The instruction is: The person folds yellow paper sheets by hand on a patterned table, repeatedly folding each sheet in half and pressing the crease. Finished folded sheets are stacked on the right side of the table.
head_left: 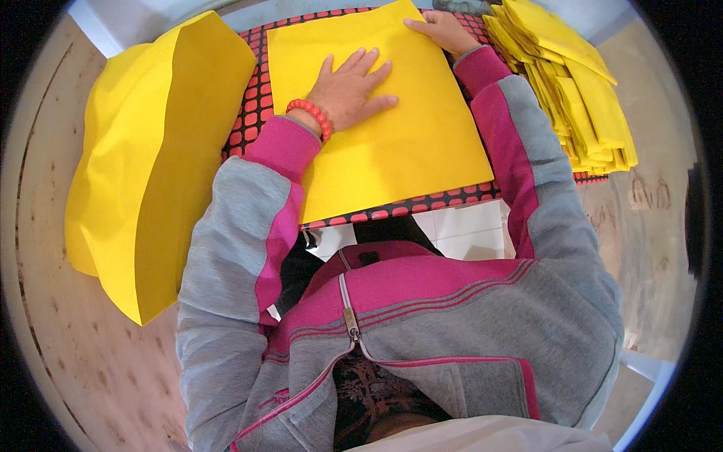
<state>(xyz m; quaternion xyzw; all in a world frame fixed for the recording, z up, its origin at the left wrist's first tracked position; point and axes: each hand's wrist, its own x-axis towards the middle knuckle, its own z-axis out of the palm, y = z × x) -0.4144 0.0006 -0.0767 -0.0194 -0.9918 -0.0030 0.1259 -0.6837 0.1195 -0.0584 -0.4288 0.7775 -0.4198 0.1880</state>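
A flat yellow fabric sheet (399, 158) lies on a red-and-black patterned cloth (252, 113) in front of me. My left hand (350, 90), with a red bead bracelet (312, 113) at the wrist, rests palm down on the sheet's upper left part, fingers spread. At the sheet's far right edge is my right hand (444, 32). One of its digits lies over the fabric and the others are bent at the border, so the hand appears to pinch the edge. Some of those fingertips are hidden.
Left of the cloth, a large yellow fabric piece (120, 158) stands bulging and folded on a worn wooden surface (98, 361). A stack of folded yellow fabric pieces (572, 90) sits to the right, beyond my right forearm. Pale floor tiles (471, 230) show below the cloth's near edge.
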